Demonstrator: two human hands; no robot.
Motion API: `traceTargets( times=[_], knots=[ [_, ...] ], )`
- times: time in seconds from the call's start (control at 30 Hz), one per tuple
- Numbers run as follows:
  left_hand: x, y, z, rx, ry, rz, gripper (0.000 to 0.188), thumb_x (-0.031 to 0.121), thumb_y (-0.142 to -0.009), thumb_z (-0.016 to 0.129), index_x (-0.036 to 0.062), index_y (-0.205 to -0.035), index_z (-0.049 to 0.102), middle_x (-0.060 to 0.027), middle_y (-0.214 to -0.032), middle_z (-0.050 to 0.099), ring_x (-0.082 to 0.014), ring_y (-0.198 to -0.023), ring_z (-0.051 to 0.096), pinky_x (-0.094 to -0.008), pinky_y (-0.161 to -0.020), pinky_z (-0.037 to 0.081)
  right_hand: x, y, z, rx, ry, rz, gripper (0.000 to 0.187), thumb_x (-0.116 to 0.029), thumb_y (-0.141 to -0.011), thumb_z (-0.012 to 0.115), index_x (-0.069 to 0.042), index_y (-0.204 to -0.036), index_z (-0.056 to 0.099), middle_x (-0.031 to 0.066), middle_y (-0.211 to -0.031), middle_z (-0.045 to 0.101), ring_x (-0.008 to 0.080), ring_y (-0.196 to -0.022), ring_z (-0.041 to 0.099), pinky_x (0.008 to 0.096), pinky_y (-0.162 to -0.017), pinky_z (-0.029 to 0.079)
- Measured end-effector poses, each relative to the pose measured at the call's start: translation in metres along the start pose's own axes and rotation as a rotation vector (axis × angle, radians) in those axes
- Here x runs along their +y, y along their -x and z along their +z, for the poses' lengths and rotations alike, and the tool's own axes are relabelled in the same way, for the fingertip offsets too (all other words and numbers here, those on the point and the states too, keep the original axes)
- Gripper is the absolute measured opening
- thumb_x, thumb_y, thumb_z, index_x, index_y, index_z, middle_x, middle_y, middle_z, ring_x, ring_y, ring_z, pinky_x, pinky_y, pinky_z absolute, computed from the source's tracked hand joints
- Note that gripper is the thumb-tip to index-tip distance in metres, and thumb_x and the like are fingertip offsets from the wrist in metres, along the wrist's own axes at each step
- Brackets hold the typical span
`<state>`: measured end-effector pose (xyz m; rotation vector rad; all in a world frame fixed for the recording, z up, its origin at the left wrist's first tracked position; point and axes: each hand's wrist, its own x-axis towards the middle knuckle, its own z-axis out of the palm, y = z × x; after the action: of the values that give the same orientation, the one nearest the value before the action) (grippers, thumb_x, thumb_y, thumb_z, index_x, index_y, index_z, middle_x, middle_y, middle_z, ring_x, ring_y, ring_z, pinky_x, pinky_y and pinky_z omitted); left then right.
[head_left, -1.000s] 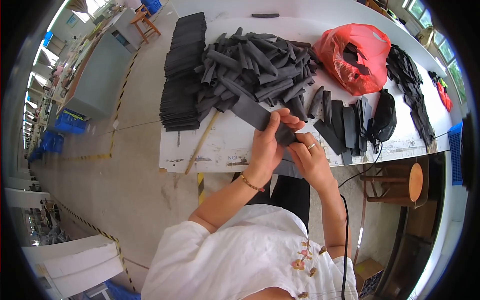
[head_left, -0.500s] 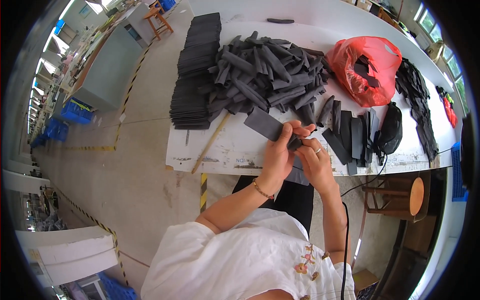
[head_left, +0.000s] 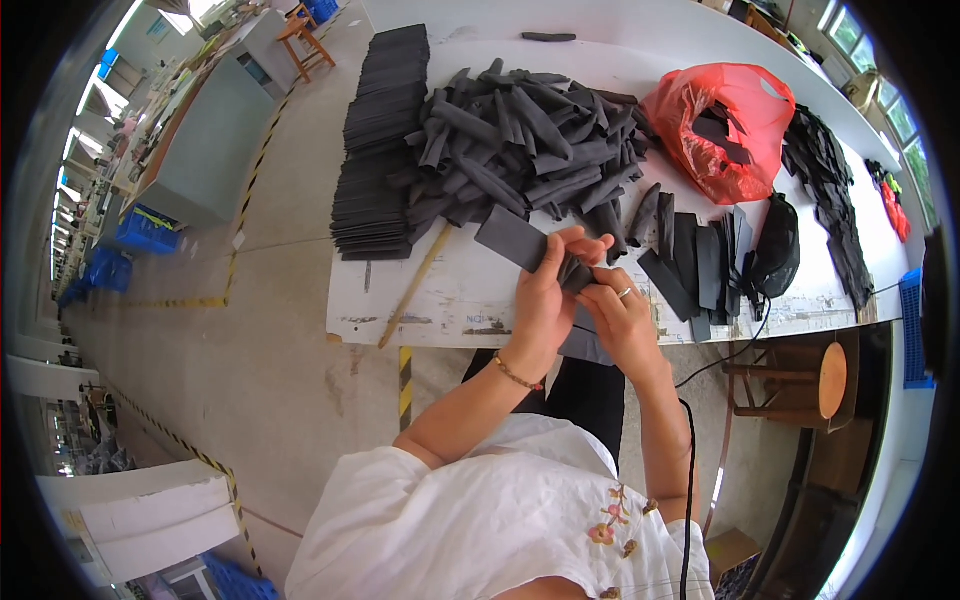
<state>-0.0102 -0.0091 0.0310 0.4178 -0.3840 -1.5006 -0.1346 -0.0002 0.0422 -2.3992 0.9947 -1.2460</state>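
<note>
Our left hand and right hand both grip a flat dark grey foam strip, its near end folded between our fingers, held above the white table's front edge. Behind it lies a heap of rolled grey pieces.

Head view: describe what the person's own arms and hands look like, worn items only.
Both forearms are bare; short white sleeves end above the elbows. The left hand has a thin beaded bracelet at the wrist. The right hand wears a plain silver ring on one finger. No gloves. The white top has small floral embroidery.
</note>
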Motion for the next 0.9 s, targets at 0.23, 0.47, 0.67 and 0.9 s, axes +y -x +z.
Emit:
traceTargets(
  times=[0.23,0.47,0.67,0.9],
  knots=[
    [0.005,-0.003,-0.002,-0.073,-0.108,0.059,0.035,0.034,-0.101,0.044,0.0034,-0.114,0.056,-0.0127,-0.105,0.067,-0.0327,-0.119,0.055,-0.0454,-0.101,0.043,-0.008,0.005,0.028,0.277,-0.648,0.615,0.018,-0.009,-0.082,0.073,0.002,-0.092,0.062,0.0096,-0.106,0.060,0.0159,-0.092,0.059,0.0282,-0.080,0.049],
    [0.010,-0.007,-0.006,-0.163,-0.114,0.059,0.036,0.034,-0.100,0.046,0.0039,-0.116,0.056,-0.0173,-0.118,0.063,-0.0273,-0.121,0.054,-0.0432,-0.104,0.039,-0.017,0.000,0.013,0.391,-0.885,0.776,0.014,-0.011,-0.087,0.069,0.000,-0.094,0.063,0.0058,-0.105,0.059,0.0115,-0.091,0.056,0.0258,-0.079,0.048],
    [0.022,-0.006,-0.017,0.010,-0.156,0.101,0.041,0.034,-0.094,0.060,-0.0001,-0.117,0.056,-0.0177,-0.109,0.066,-0.0306,-0.104,0.063,-0.0469,-0.095,0.049,-0.004,0.005,0.021,0.416,-0.503,0.555,0.008,-0.004,-0.086,0.069,0.001,-0.088,0.063,0.0027,-0.082,0.061,0.0098,-0.075,0.056,0.0238,-0.071,0.045],
    [0.041,-0.006,-0.047,0.150,-0.146,0.127,0.026,0.019,-0.091,0.065,-0.0017,-0.106,0.061,-0.0175,-0.101,0.067,-0.0323,-0.097,0.066,-0.0417,-0.091,0.052,-0.004,0.009,0.018,0.375,-0.538,0.660,0.009,-0.004,-0.085,0.071,0.001,-0.084,0.064,0.0034,-0.082,0.063,0.0093,-0.075,0.057,0.0232,-0.068,0.046]
  ],
)
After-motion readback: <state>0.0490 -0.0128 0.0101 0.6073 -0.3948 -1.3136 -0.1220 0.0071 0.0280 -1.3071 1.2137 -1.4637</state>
